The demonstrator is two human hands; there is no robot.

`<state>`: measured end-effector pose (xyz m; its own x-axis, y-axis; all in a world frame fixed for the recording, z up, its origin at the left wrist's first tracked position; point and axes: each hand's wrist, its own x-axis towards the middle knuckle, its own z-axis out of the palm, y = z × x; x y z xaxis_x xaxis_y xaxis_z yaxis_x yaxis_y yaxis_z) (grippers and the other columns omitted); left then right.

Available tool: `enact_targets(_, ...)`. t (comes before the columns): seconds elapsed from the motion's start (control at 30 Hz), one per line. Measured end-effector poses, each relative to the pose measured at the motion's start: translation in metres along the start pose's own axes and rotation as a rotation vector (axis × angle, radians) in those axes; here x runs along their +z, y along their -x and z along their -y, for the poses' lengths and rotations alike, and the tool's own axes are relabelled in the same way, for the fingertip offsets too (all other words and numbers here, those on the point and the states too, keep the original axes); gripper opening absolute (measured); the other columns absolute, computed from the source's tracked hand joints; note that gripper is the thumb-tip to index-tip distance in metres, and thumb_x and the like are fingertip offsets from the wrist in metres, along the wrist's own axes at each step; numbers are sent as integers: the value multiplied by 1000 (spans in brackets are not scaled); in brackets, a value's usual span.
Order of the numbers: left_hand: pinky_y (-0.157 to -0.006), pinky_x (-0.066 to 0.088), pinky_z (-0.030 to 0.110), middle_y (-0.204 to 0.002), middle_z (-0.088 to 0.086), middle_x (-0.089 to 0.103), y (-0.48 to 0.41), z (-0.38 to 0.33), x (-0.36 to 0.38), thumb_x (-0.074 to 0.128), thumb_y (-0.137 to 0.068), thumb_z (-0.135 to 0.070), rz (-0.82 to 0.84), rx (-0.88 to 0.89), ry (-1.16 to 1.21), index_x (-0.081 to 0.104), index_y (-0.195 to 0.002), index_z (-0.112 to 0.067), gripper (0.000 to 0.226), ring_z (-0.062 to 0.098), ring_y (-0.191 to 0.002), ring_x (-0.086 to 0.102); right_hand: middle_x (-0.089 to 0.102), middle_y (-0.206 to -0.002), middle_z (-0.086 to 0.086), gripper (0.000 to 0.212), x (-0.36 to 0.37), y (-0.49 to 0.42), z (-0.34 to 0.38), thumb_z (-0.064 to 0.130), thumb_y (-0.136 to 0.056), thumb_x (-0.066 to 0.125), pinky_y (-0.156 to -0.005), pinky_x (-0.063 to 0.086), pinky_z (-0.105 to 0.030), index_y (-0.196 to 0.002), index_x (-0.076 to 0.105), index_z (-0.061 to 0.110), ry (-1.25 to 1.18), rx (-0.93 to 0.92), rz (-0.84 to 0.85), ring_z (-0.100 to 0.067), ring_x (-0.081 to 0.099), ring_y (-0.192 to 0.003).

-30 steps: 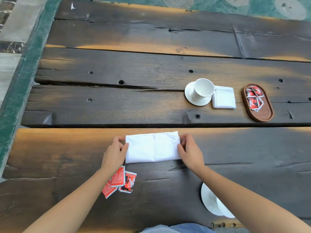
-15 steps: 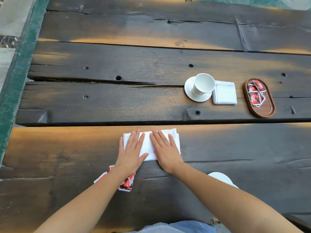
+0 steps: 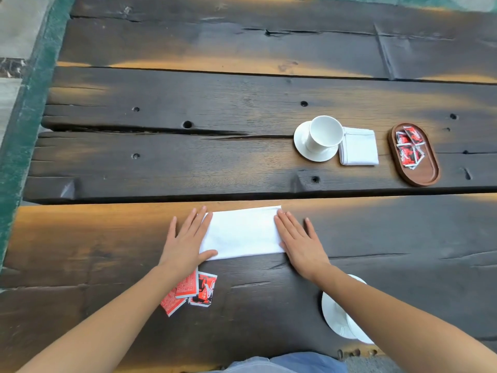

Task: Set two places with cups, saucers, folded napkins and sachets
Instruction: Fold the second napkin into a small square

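Both hands lie flat with straight fingers on the dark wooden table (image 3: 242,168), the left hand (image 3: 185,243) pressing the left end and the right hand (image 3: 300,242) the right end of the folded white napkin (image 3: 242,234); red sachets (image 3: 192,290) lie just near of it on the left; far right stand a cup (image 3: 324,134) on its saucer (image 3: 302,146), a second napkin (image 3: 359,148) and a sachet tray (image 3: 425,173).

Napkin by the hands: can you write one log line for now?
napkin: folded strip | left hand: flat at left end | right hand: flat at right end | sachets: loose by left wrist

A café terrace, by the look: weathered plank table (image 3: 188,168), green painted floor (image 3: 24,130), cup (image 3: 324,133) on saucer (image 3: 301,145), tray (image 3: 427,175) of sachets (image 3: 407,150).
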<state>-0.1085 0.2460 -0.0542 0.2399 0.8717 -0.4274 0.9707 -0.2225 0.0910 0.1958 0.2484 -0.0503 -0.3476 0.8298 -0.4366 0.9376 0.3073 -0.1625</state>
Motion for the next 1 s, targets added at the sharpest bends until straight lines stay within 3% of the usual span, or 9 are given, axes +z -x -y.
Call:
enact_targets(0.13,-117,-3,49,-159,-1,-18,-2,-6,-5,37,-88,-64,19,-18,12,-14,-148,-23,89,18,-146,-14,-27,-152,11,58,-1,-2,7,23,-102,22,-116,-11,-42,-151,-9,22,-12,21,-8,-14,-14,-147)
enact_targets(0.23,-117,4,49,-160,2,-9,2,-9,-8,45,-85,-63,-41,-76,69,-7,-150,-19,94,22,-148,-4,-5,-162,5,57,-9,-3,9,20,-100,31,-118,-4,-46,-152,8,21,-13,21,-38,-18,-3,-149)
enact_targets(0.37,-113,22,46,-154,7,25,15,-8,-6,58,-86,-43,-284,-190,278,27,-143,-15,70,26,-138,30,24,-157,-4,47,-18,-2,9,20,-90,49,-118,8,-46,-137,42,24,9,-162,-63,-26,18,-146)
enact_targets(0.47,-107,32,45,-139,7,45,22,0,-3,57,-88,-35,-328,-263,351,41,-133,-16,51,26,-125,45,29,-154,-2,50,-14,2,14,30,-88,55,-113,24,-42,-135,41,27,-2,-235,-6,-26,26,-141)
enact_targets(0.6,-86,50,38,-122,0,57,27,9,-5,52,-92,-33,-311,-327,538,45,-125,-21,36,15,-99,60,31,-152,-5,49,-13,6,28,24,-91,49,-95,44,-41,-139,39,22,-63,-169,-29,-30,33,-132)
enact_targets(0.67,-66,50,29,-107,-6,59,27,13,-7,49,-93,-35,-311,-348,593,42,-123,-24,32,9,-80,60,30,-149,-5,49,-15,6,35,19,-91,45,-83,50,-39,-139,36,20,-89,-128,-23,-29,33,-129)
enact_targets(0.73,-59,46,25,-91,-11,59,25,15,-7,45,-94,-40,-271,-376,593,40,-120,-25,31,6,-71,59,32,-144,-5,46,-18,5,43,17,-91,43,-73,51,-37,-137,37,16,-126,-82,8,-28,38,-122)
enact_targets(0.87,-67,56,34,-83,-11,62,16,13,-10,34,-95,-51,-50,-400,520,36,-118,-28,33,8,-70,63,45,-131,-6,37,-22,9,58,13,-89,42,-69,47,-38,-126,46,15,-251,-19,72,-35,55,-97)
enact_targets(1.0,-76,54,38,-82,-10,64,0,2,-19,40,-93,-50,14,-373,556,40,-123,-23,40,17,-80,64,63,-114,-3,28,-25,14,72,15,-88,41,-73,46,-35,-112,55,19,-395,-77,157,-31,59,-94)
